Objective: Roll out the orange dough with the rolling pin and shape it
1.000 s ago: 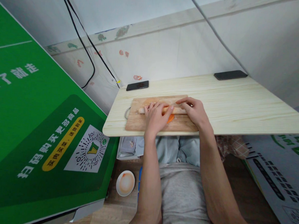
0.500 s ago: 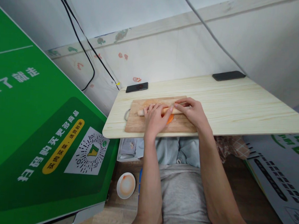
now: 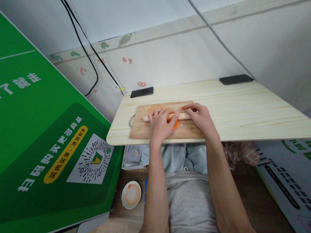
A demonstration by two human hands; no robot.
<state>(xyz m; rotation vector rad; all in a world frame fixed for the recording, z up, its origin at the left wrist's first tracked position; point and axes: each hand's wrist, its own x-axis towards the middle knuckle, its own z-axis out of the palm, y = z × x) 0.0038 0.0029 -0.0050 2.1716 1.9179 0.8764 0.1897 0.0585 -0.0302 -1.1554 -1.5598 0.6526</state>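
Note:
A wooden rolling pin (image 3: 146, 118) lies crosswise on a wooden cutting board (image 3: 140, 130). My left hand (image 3: 161, 126) is closed over its left and middle part, fingers draped across the far side and thumb stretched along it. Toward the pin's right end, my right hand (image 3: 202, 118) holds it with bent fingers and thumb. A flat orange piece, looking like dough (image 3: 176, 124), shows under the pin between my hands; the rest of it is covered. Orange smears mark the board's far part.
The board sits on a pale wood-grain table (image 3: 249, 111) against the wall. Two dark phones, one at the left (image 3: 142, 92) and one at the right (image 3: 236, 79), lie along its back edge. Below left is a stained white bowl (image 3: 131, 195), beside a green printed panel (image 3: 52, 142).
The right hand's fingers have lifted and spread slightly at the pin. The left hand stays almost where it was, and the view has shifted a little.

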